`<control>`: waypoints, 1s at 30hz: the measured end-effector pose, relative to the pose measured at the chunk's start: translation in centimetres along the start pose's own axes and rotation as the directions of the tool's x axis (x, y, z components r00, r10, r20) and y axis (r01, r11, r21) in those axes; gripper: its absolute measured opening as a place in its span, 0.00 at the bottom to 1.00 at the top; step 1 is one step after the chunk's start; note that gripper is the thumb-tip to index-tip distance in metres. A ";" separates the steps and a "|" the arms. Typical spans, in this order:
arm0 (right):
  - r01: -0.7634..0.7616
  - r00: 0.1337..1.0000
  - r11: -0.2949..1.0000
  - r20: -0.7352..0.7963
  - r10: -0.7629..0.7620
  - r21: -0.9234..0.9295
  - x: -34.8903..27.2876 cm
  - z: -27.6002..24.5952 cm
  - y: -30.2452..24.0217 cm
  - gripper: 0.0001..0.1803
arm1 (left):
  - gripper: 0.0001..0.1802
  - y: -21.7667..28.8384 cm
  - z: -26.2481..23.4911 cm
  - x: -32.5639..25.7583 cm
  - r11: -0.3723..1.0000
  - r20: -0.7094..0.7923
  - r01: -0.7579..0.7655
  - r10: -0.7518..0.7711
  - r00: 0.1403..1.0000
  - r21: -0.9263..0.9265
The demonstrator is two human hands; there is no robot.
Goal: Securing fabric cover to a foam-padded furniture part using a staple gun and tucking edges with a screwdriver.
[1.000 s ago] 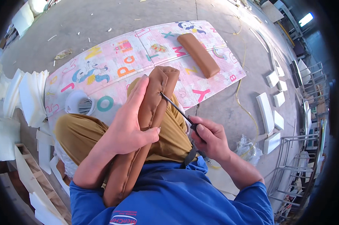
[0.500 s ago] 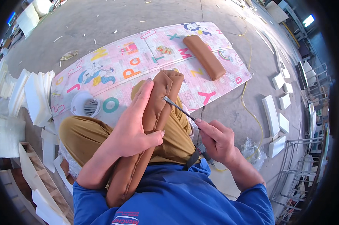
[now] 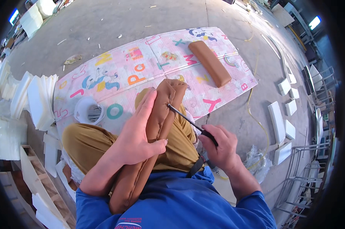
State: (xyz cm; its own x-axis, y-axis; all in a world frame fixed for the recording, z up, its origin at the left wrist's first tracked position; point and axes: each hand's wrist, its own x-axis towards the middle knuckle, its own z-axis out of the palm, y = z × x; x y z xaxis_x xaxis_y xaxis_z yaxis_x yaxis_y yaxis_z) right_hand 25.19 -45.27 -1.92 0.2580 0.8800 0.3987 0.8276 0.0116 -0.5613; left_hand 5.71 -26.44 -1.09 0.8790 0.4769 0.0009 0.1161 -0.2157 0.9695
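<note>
A long brown padded cushion piece [image 3: 154, 128] with an open seam along its length lies slantwise across my lap, its lower end against my body. My left hand [image 3: 138, 139] grips it around its side, fingers stretched along the cover and thumb over the seam. In my right hand [image 3: 220, 144] is a screwdriver [image 3: 187, 120], its dark handle in my closed fingers. The tip of the thin metal shaft touches the brown cover by the seam near the upper end. Whether the tip goes into the cover I cannot tell.
A pink printed mat [image 3: 123, 68] lies ahead on the concrete floor, carrying another brown cushion piece [image 3: 210, 64] and a white tub [image 3: 89, 110] of thin grey pieces. White foam blocks [image 3: 276, 122] lie to the right beside a metal rack [image 3: 306, 183]. Foam sheets [image 3: 41, 101] and a wooden frame [image 3: 42, 179] stand left.
My right hand has shifted a little down, turning so the dark handle shows. The screwdriver tip stays by the seam. My left hand keeps its grip on the cushion piece.
</note>
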 end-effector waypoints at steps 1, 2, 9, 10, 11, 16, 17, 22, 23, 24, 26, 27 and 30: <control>-0.129 0.991 0.981 0.062 0.121 0.145 0.0 0.1 -0.2 0.18 | 0.59 0.1 0.0 0.0 1.000 0.001 -0.005 0.005 1.000 0.019; -0.262 0.963 0.924 0.138 0.231 0.278 -0.2 0.5 -0.7 0.17 | 0.59 0.3 -0.1 0.1 0.999 0.003 -0.010 0.010 1.000 0.040; -0.458 0.828 -0.581 0.561 -0.004 0.672 -1.4 2.3 0.9 0.22 | 0.60 0.1 0.6 0.4 0.989 0.037 -0.094 0.090 0.995 0.113; -0.349 0.893 -0.713 0.447 -0.056 0.608 -1.4 2.5 0.9 0.22 | 0.60 0.1 0.7 0.4 0.994 0.039 -0.077 0.074 0.997 0.082; -0.188 0.909 -0.737 0.399 0.120 0.649 -0.1 1.6 0.8 0.23 | 0.60 0.1 0.4 0.3 0.997 0.035 -0.055 0.053 0.998 0.055; -0.425 0.898 0.514 0.276 0.342 0.745 3.0 -4.7 1.0 0.24 | 0.61 0.2 0.1 0.2 0.983 0.020 -0.082 0.080 0.997 0.163; -0.375 0.926 0.735 0.263 0.271 0.564 2.9 -5.3 0.9 0.25 | 0.61 0.1 0.2 0.2 0.980 0.019 -0.082 0.080 0.997 0.179; 0.189 0.952 0.981 0.257 -0.169 -0.054 5.8 -7.8 -0.1 0.22 | 0.61 0.3 0.4 0.4 0.967 0.010 -0.093 0.093 0.996 0.235; 0.240 0.933 0.963 0.302 -0.195 -0.121 6.4 -8.3 -0.4 0.24 | 0.61 0.3 0.4 0.4 0.968 0.005 -0.089 0.090 0.996 0.235; 0.293 0.913 0.938 0.347 -0.216 -0.186 7.0 -8.7 -0.8 0.25 | 0.61 0.3 0.5 0.4 0.968 0.001 -0.085 0.087 0.996 0.236; 0.363 0.877 0.897 0.417 -0.238 -0.251 8.1 -9.2 -1.6 0.27 | 0.60 0.1 0.4 0.3 0.960 -0.007 -0.108 0.114 0.993 0.259; 0.396 0.858 0.874 0.452 -0.243 -0.282 8.6 -9.3 -2.0 0.27 | 0.60 0.1 0.4 0.2 0.956 -0.009 -0.120 0.127 0.992 0.269; 0.515 0.799 0.780 0.528 -0.287 -0.356 9.7 -9.8 -2.5 0.27 | 0.59 0.5 0.3 0.1 0.950 -0.011 -0.107 0.116 0.993 0.293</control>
State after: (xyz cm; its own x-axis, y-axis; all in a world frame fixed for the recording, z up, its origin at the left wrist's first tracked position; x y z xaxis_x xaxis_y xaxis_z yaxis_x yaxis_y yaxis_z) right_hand 30.45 -41.42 10.45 -0.2944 0.9508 0.0966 0.9557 0.2933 0.0253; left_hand 6.02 -26.76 -0.71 0.8812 0.4583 0.1158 0.1513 -0.5054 0.8495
